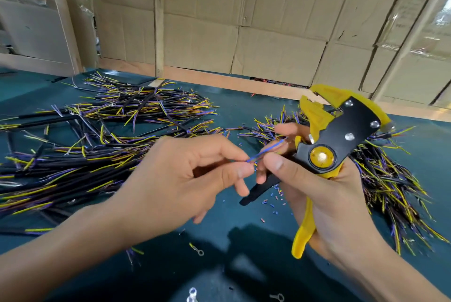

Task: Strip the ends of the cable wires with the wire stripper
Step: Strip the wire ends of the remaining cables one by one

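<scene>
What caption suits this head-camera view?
Left hand pinches a thin blue wire beside the yellow wire stripper gripped in the right hand.

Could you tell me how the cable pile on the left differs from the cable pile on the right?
The left cable pile spreads wide across the green mat; the right cable pile is narrower and partly hidden behind the right hand holding the wire stripper. Both show black jackets with yellow and purple wire ends.

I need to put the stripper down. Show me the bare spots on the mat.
Bare mat lies between the left cable pile and the right pile, up to the wooden edge. The near mat below the hands is mostly bare but for insulation bits and a ring terminal. Both piles are crowded.
</scene>
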Demonstrator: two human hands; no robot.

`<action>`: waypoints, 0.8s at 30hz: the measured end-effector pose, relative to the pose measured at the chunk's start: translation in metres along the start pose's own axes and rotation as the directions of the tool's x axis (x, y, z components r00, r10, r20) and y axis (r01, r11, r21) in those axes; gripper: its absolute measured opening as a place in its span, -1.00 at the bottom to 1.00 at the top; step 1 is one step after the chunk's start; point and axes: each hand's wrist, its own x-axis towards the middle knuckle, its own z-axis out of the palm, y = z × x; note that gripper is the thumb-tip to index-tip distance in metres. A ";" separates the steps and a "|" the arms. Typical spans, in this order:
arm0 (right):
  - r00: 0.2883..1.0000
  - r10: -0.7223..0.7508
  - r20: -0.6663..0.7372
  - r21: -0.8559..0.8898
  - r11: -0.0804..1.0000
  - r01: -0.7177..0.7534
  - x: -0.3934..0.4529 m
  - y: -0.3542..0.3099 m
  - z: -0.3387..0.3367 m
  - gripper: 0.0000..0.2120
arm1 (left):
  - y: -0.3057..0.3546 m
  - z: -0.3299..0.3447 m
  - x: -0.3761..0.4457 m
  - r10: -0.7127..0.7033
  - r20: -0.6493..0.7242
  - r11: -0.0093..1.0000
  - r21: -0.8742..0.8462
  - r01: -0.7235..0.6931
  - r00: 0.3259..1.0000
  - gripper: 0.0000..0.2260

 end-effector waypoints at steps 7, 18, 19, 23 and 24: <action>0.993 0.034 -0.110 -0.089 0.995 -0.044 0.001 0.001 0.001 -0.76 | 0.004 0.010 0.002 -0.187 -0.023 0.908 -0.385 0.164 0.982 -0.82; 0.982 0.144 -0.121 -0.030 0.988 -0.148 -0.004 0.013 0.004 -0.76 | -0.004 0.010 0.008 -0.291 -0.184 0.865 -0.470 0.176 0.939 -0.80; 0.974 0.198 -0.110 0.011 0.980 -0.198 -0.004 0.013 0.003 -0.81 | -0.004 0.009 0.009 -0.278 -0.213 0.883 -0.440 0.162 0.937 -0.81; 0.925 0.380 -0.023 0.074 0.923 -0.378 -0.007 0.012 0.001 -0.79 | -0.004 -0.001 0.012 -0.211 -0.301 0.933 -0.345 0.100 0.930 -0.82; 0.920 0.392 0.003 0.055 0.919 -0.391 -0.007 0.012 0.002 -0.74 | -0.004 -0.004 0.012 -0.192 -0.305 0.942 -0.322 0.088 0.933 -0.82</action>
